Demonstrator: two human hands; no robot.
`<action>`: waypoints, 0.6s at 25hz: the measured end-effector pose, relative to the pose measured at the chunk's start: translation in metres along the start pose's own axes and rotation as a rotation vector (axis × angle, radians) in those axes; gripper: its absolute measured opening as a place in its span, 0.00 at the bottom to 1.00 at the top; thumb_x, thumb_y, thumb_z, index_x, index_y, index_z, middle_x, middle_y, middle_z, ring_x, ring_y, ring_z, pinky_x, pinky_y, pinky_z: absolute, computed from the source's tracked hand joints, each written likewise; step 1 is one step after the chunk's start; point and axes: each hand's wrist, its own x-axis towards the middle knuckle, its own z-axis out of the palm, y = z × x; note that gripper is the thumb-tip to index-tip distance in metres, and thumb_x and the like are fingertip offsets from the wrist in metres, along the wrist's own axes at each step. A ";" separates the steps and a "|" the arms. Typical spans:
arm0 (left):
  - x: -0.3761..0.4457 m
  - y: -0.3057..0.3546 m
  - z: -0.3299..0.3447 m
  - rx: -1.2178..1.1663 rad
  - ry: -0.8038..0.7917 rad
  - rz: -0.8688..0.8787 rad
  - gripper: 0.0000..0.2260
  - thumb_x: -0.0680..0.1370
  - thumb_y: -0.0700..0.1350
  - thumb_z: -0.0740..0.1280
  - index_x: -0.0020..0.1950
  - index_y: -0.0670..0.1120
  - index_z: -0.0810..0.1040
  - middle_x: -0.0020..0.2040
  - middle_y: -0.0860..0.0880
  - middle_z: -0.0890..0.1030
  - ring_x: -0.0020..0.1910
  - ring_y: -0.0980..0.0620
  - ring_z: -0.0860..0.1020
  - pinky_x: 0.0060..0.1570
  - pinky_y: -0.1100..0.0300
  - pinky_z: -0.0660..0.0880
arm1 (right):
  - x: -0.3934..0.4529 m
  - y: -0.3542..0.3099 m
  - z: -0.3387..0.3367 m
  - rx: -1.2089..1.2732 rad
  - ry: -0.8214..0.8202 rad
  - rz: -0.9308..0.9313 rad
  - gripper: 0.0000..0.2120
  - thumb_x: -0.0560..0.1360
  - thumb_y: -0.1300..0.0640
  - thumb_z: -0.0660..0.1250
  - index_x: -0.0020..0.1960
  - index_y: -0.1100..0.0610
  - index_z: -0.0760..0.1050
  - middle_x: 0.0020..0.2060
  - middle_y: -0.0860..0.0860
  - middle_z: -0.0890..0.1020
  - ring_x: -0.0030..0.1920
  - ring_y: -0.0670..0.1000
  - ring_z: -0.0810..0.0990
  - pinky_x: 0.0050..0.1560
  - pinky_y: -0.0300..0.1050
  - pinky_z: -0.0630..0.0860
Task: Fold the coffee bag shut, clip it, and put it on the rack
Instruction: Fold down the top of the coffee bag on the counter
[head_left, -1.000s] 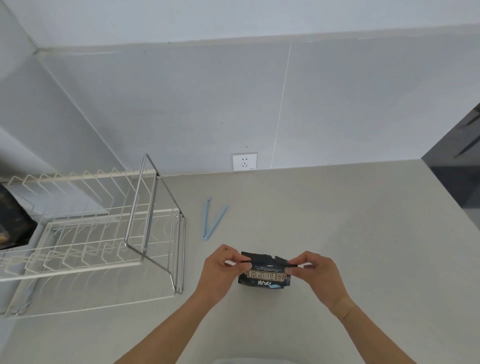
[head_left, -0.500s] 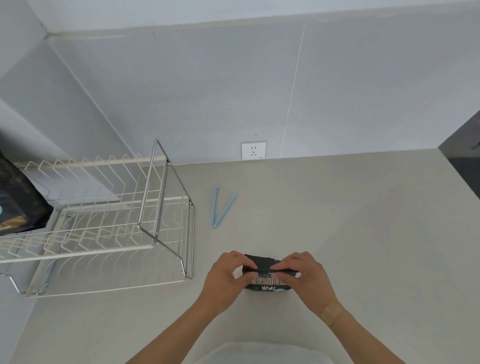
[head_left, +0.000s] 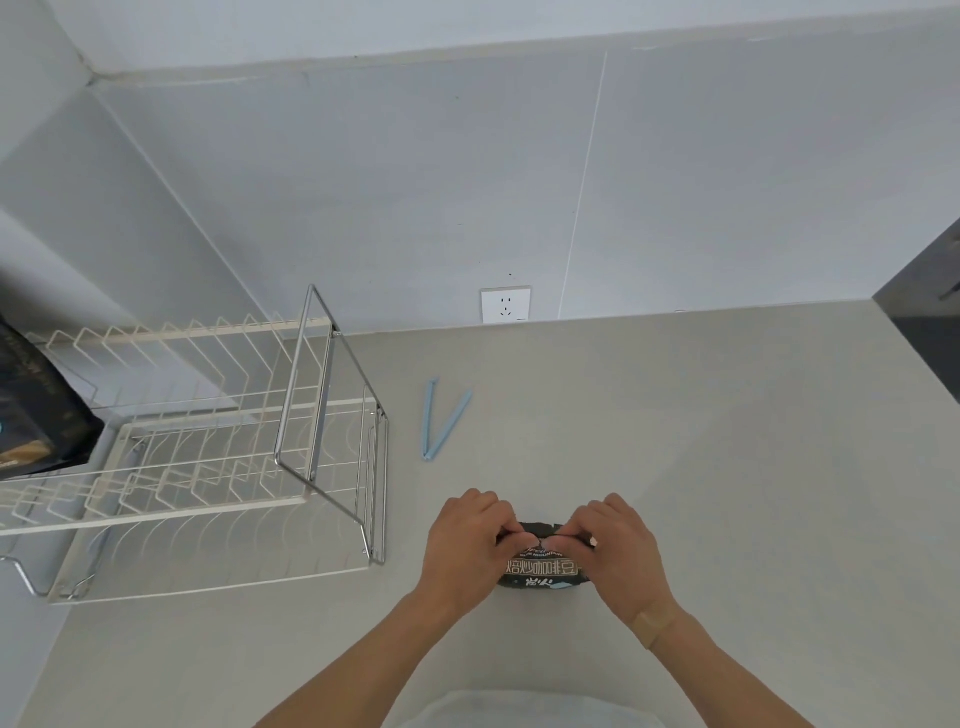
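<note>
Small black coffee bag (head_left: 540, 569), glossy, pale lettering on the front, upright on matte grey countertop (head_left: 675, 441), near the front edge. Left hand (head_left: 467, 545) and right hand (head_left: 618, 556) curled over the bag's top edge, fingertips pinching the creased film from either side. Pale blue plastic clip (head_left: 444, 426), hinged into a narrow V, lying flat beyond the hands, well apart. Wire rack (head_left: 208, 457), cream-coated grid with chrome frame, to the left.
</note>
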 end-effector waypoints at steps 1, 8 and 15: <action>0.001 -0.003 -0.001 0.023 0.000 -0.017 0.14 0.70 0.59 0.69 0.33 0.51 0.74 0.32 0.56 0.73 0.35 0.56 0.67 0.39 0.63 0.62 | 0.001 0.002 0.000 -0.006 -0.006 0.018 0.13 0.66 0.50 0.78 0.30 0.52 0.75 0.26 0.44 0.75 0.35 0.46 0.69 0.34 0.33 0.63; 0.002 -0.010 -0.005 -0.034 -0.087 -0.150 0.20 0.65 0.67 0.65 0.28 0.52 0.69 0.27 0.58 0.68 0.33 0.60 0.67 0.36 0.67 0.60 | 0.001 0.008 -0.005 0.073 -0.068 0.105 0.22 0.63 0.49 0.79 0.25 0.45 0.65 0.24 0.43 0.69 0.31 0.43 0.68 0.32 0.34 0.63; -0.009 -0.034 -0.018 -0.496 -0.131 -0.243 0.08 0.68 0.41 0.77 0.39 0.54 0.84 0.38 0.52 0.83 0.40 0.57 0.77 0.43 0.64 0.73 | -0.004 0.029 -0.009 0.553 -0.173 0.311 0.12 0.63 0.63 0.79 0.37 0.46 0.84 0.37 0.45 0.83 0.43 0.49 0.78 0.46 0.35 0.73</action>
